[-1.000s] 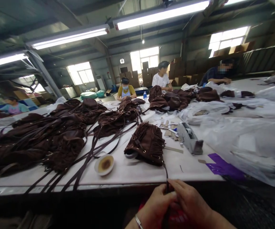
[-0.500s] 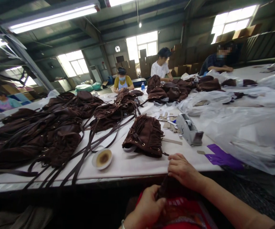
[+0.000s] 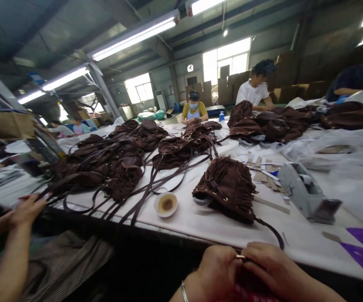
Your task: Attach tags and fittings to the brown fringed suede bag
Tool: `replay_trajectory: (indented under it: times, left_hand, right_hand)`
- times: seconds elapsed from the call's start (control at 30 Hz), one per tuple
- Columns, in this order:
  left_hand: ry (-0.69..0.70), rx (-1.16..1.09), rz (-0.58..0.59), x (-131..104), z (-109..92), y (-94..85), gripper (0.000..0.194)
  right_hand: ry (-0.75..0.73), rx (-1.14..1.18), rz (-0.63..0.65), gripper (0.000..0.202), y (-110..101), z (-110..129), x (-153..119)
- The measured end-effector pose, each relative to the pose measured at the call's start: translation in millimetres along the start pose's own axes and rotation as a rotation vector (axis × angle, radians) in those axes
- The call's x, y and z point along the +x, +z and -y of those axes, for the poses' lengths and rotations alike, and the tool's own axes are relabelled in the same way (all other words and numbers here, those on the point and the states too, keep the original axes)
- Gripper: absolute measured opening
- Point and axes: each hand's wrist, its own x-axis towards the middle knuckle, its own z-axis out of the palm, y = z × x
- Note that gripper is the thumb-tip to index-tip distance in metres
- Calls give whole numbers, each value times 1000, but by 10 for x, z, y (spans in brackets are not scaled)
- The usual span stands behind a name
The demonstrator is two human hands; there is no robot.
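From my remote seat, I see my left hand [image 3: 216, 268] and right hand [image 3: 267, 261] drawn together, fingers curled narrow on the thin dark-brown strap [image 3: 273, 231] — a small gold-coloured piece [image 3: 240, 256] between them. Its fringed dark-brown bag [image 3: 227, 186] lies on the white counter [image 3: 186, 220], between a shallow white bowl [image 3: 165, 215] and a grey tape dispenser [image 3: 307, 193].

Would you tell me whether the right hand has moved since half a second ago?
Yes: judged against the fringed bag on the table, the right hand has moved away from it, back toward the person, now beside the left hand.
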Motion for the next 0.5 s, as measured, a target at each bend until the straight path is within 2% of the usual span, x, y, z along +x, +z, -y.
replay_trajectory:
  times: [0.1,0.17,0.23,0.33,0.4,0.43,0.5]
  left_hand:
    - [57,-36,45,-64,22,-102,37]
    - [74,-16,-14,-102,80,-244,36]
    - [36,83,-200,-120,200,-479,32]
    - [-101,403,-556,-120,495,-935,30]
    - [-260,635,-676,-121,715,-1204,34]
    - [-346,707,-669,-122,809,-1305,36]
    - [-452,775,-567,-107,941,-1436,30]
  right_hand:
    - [-36,39,36,27,-35,-78,55]
    - [-23,-45,-8,27,-62,-179,91]
    - [3,-162,-96,28,-86,-358,123]
    - [39,-250,-230,28,-104,-703,161]
    - [59,-236,-344,28,-93,-857,168]
    - [70,-225,-403,28,-81,-886,165]
    - [106,-227,-481,29,-54,-855,160]
